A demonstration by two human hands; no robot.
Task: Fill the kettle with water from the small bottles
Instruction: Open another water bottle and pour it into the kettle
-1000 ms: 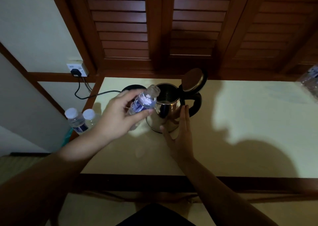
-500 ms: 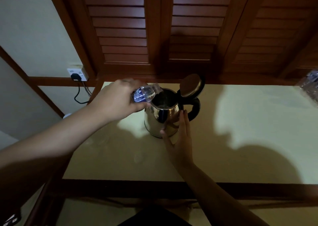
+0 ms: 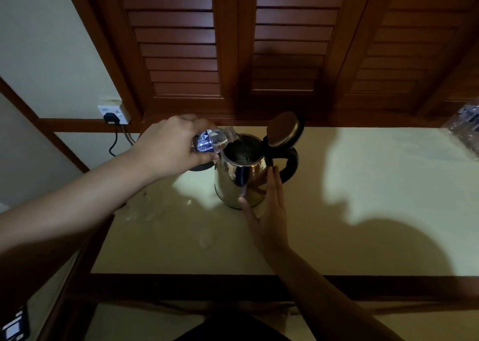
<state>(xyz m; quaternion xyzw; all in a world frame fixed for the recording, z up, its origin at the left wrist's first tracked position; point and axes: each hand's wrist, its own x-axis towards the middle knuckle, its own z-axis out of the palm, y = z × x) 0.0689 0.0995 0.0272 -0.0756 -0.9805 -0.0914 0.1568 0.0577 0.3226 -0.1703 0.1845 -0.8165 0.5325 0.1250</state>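
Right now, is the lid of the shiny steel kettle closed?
No, the shiny steel kettle's round black-rimmed lid stands flipped up behind its open mouth.

The counter (image 3: 337, 211) and the shutters (image 3: 181, 42) behind it are viewed closely from a head-worn camera, angled forward and down.

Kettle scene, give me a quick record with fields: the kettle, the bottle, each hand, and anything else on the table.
kettle: steel kettle upright on the table, lid flipped open
bottle: small bottle tipped, neck over the kettle's mouth
left hand: left hand grips the bottle
right hand: right hand flat, fingers straight against the kettle's side
other: black base behind the kettle; droplets on the tabletop
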